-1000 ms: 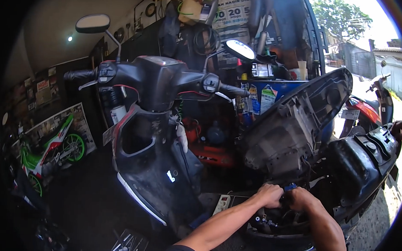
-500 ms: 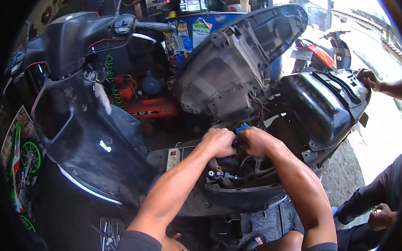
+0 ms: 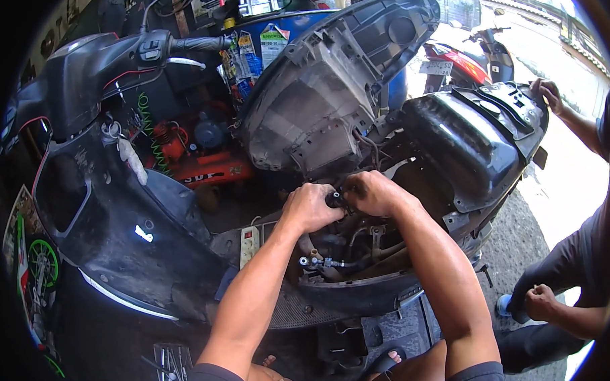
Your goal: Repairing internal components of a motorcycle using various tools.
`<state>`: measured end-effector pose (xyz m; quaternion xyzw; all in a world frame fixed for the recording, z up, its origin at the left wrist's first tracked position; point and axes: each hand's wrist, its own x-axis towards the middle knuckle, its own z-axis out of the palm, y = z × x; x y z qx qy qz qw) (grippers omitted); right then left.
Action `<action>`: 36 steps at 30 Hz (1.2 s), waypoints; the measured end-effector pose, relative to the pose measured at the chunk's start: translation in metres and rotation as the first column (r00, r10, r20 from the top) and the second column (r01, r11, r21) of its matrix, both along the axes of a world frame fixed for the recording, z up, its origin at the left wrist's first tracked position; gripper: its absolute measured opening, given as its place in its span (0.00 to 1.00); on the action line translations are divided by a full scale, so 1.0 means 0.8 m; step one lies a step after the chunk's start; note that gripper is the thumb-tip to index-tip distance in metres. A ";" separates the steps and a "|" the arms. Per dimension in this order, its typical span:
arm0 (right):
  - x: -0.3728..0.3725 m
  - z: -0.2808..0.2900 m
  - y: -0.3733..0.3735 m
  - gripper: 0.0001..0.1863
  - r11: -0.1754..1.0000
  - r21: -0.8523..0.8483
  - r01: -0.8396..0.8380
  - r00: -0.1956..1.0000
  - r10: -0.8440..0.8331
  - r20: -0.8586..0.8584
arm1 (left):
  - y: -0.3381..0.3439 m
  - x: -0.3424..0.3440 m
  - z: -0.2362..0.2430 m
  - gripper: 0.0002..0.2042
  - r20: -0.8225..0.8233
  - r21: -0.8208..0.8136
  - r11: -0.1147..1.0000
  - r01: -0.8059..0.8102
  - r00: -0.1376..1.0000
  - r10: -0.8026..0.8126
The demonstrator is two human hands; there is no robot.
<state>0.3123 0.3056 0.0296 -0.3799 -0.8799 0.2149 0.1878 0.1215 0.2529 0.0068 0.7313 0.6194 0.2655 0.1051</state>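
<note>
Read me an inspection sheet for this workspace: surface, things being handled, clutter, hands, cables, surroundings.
Surface: ribbed footboard of a black scooter, a white power strip lying on it.
Things handled: small dark part between the hands, above the exposed frame; seat raised.
Clutter: loose tools on the floor at the lower edge.
Hands: left hand and right hand curled at the part; grips partly hidden.
Cables: dark wires below the seat; green coiled hose.
Surroundings: red compressor behind; co-worker's hand at the scooter's rear.
</note>
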 end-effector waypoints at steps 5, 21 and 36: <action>-0.003 0.002 0.005 0.18 0.991 -0.049 0.128 0.991 -0.125 0.043 | -0.002 0.002 0.001 0.21 0.011 0.017 0.999 -0.037 0.999 0.037; -0.003 -0.015 0.011 0.24 0.932 -0.186 0.310 0.944 -0.325 -0.056 | -0.001 -0.003 -0.002 0.23 0.106 0.070 0.992 0.109 0.988 -0.116; -0.017 -0.024 0.010 0.25 0.924 -0.128 0.360 0.928 -0.368 -0.051 | 0.023 -0.012 -0.029 0.18 -0.312 0.123 0.944 0.305 0.915 -0.255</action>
